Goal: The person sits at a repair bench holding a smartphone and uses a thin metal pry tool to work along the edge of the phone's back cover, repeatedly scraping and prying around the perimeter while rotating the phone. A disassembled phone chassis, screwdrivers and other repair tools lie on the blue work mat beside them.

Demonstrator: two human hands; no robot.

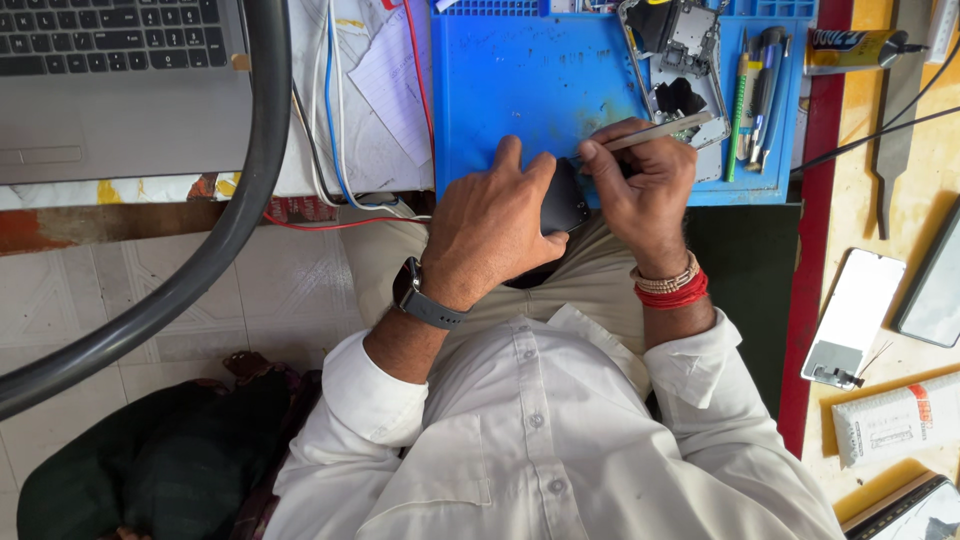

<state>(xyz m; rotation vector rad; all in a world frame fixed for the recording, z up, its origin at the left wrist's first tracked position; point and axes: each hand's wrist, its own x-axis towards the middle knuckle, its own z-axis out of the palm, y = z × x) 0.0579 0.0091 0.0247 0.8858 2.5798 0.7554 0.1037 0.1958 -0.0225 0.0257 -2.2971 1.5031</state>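
Dark phone part (563,200) gripped in left hand (490,230), just beside tweezers-pinching (655,133) right hand (645,195)

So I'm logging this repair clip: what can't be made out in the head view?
- Small dark device: mostly covered by the left hand.
- Metal tweezers: tip hidden behind the right hand.
- Opened phone frame: top cut by the edge; parts too small.
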